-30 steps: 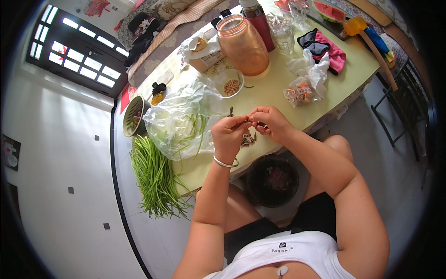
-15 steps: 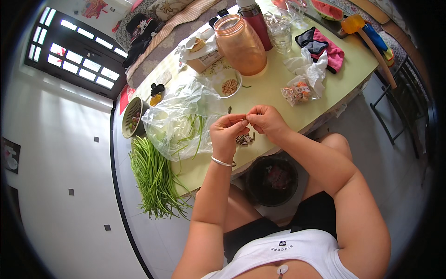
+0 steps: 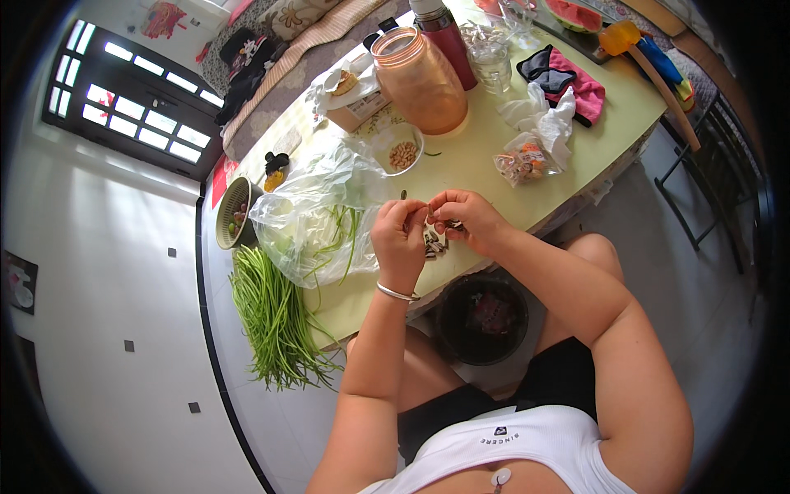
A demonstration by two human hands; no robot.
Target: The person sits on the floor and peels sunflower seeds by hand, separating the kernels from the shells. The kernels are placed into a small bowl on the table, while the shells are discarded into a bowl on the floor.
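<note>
Above the near edge of the table point(image 3: 494, 210), my two hands meet at the fingertips. My left hand point(image 3: 400, 235) is closed in a pinch, and what lies between its fingertips is too small to make out. My right hand point(image 3: 467, 219) is closed too, with dark seeds point(image 3: 452, 224) tucked in its curled fingers. A small pile of dark-and-pale striped seeds point(image 3: 434, 244), like sunflower seeds, lies just below my hands. Farther off stands a white bowl point(image 3: 387, 158) holding tan kernels point(image 3: 403, 155).
Left of my hands lie a clear plastic bag point(image 3: 317, 214) and long green stalks point(image 3: 276, 321) hanging over the edge. An orange jar point(image 3: 424, 86) and a red flask point(image 3: 451, 45) stand behind. A snack packet point(image 3: 524, 160) lies right; a dark bin point(image 3: 481, 319) sits below.
My hands have shifted slightly left. The right hand's fingers have turned, so dark seeds show in them. More of the pile on the table shows between my hands.
</note>
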